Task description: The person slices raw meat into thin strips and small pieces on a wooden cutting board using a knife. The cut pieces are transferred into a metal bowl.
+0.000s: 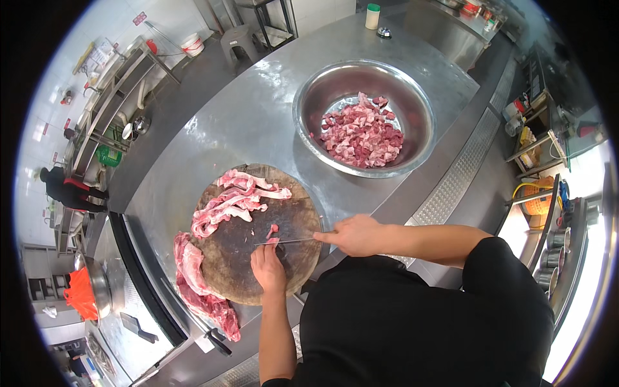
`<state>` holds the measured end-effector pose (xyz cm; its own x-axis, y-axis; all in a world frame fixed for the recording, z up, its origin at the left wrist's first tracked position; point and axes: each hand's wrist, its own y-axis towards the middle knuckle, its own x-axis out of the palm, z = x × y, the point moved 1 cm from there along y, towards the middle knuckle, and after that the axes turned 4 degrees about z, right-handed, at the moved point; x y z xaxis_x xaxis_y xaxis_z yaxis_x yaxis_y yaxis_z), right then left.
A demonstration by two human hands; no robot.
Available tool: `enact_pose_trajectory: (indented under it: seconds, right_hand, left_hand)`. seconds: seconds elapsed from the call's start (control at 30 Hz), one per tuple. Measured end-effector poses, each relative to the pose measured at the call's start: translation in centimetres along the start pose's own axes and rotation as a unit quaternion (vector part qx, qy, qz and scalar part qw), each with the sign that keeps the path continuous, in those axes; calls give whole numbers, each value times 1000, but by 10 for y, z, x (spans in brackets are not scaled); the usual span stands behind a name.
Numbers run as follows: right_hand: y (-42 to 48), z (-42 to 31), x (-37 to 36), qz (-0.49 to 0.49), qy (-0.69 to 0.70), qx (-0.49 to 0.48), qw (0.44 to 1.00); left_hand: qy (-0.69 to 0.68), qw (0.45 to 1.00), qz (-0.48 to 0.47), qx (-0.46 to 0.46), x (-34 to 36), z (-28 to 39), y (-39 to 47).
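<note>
On a round wooden chopping block, my left hand presses a small piece of raw meat with its fingertips. My right hand grips the handle of a knife, whose thin blade lies across the block beside my left fingertips. A small cut piece of meat sits just beyond the blade. Several raw meat strips lie at the block's far left. A larger slab of raw meat rests along the block's left edge, partly on the metal table. Beyond the block, a wide steel basin holds many chopped meat pieces.
A honing steel with a black handle lies at the steel table's near left edge. A green-lidded container stands at the far end. A person is by the shelving at far left. A cleaver lies on another counter.
</note>
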<state>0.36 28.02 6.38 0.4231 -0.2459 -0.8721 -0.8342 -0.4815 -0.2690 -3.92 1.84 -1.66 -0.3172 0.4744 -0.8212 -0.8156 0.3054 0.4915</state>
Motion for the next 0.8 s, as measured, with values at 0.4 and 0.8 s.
enact_pose_trajectory:
  seconds: [0.4, 0.8]
  right_hand:
    - [-26, 25, 18, 10, 6, 2, 1000]
    - [42, -20, 45, 69, 5, -46, 997]
  left_hand:
    - [-42, 997, 56, -16, -8, 5, -6]
    - [-16, 1000, 11, -6, -9, -1, -11]
